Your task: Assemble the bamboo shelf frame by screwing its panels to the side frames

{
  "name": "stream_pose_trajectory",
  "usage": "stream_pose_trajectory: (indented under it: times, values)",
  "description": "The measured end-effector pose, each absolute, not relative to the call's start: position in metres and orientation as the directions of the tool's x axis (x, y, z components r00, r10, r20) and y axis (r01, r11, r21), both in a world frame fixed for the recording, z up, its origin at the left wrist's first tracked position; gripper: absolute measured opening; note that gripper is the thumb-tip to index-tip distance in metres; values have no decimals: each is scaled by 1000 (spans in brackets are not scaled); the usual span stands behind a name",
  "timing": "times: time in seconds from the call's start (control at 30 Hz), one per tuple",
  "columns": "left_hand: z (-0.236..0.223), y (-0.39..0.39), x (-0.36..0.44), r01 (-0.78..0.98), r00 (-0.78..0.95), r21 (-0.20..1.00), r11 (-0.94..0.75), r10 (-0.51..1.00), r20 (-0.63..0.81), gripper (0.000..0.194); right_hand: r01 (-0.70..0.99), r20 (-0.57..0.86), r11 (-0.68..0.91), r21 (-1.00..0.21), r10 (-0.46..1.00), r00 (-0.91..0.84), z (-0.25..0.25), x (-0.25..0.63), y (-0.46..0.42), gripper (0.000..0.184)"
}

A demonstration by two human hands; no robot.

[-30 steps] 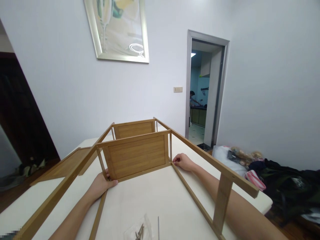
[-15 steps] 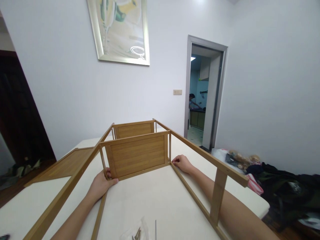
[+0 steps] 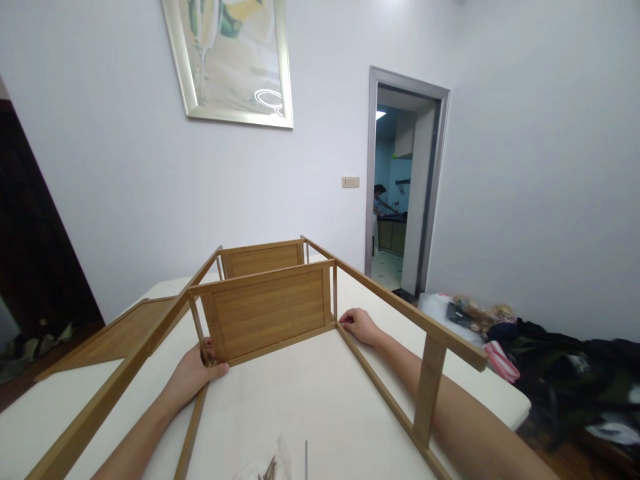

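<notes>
Because it lies lengthwise on the table (image 3: 280,400), which has a smooth off-white top, the open brown wooden frame (image 3: 380,293) presents its long rails toward the viewer. The near rectangular wood-grain panel (image 3: 267,313) stands upright between the rails; the far matching panel (image 3: 265,261) stands beyond it.

Left hand (image 3: 193,373): the fingers are wrapped around the frame at the near panel's lower left corner, with the thumb on the inner side. Right hand (image 3: 361,327): the fingers are bent and drawn narrow, just outside the lower right corner. Whether they grip a small part cannot be told.

Handling (judged): the frame should be stiff and fairly light, but long and awkward to turn. Its slim rails may twist at the joints. Take hold at the corners where panel and rails meet, one hand per side; avoid lifting by a single rail end. The wood should give moderate grip.

In the foreground are a clear plastic bag (image 3: 284,457) with metal screws (image 3: 270,470) and, beside it, a thin straight metal rod (image 3: 307,460). A flat brown wooden board (image 3: 105,340) lies beyond the left rail. Dark clothing (image 3: 560,367) is heaped right of the table.
</notes>
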State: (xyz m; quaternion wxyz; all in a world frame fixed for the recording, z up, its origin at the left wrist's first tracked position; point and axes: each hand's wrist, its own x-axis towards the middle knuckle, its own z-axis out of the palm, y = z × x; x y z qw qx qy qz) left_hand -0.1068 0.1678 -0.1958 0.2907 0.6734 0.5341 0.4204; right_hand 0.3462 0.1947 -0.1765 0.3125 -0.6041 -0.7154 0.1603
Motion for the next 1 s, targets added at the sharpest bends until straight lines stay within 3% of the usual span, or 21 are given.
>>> stream_pose_trajectory:
  times: [0.27,0.4,0.53,0.67,0.77,1.0]
  values:
    - [-202,174,-111,497,45,839,-220,972,229,59,795,211,225,-563,969,-125,-174,344,194,15]
    - [-200,172,-111,525,35,825,-209,974,224,54,808,176,218,-547,974,-144,-175,343,196,29]
    - [-197,171,-112,532,72,810,-247,966,247,53,808,201,221,-546,971,-130,-175,345,196,13]
    - [-195,169,-114,538,100,799,-271,961,258,49,809,229,214,-547,968,-101,-176,346,194,19]
    - [-194,169,-113,548,110,789,-278,959,262,41,818,220,217,-532,969,-114,-178,345,195,11]
    - [-195,168,-112,589,83,762,-270,958,276,35,837,196,254,-485,964,-179,-182,344,201,33]
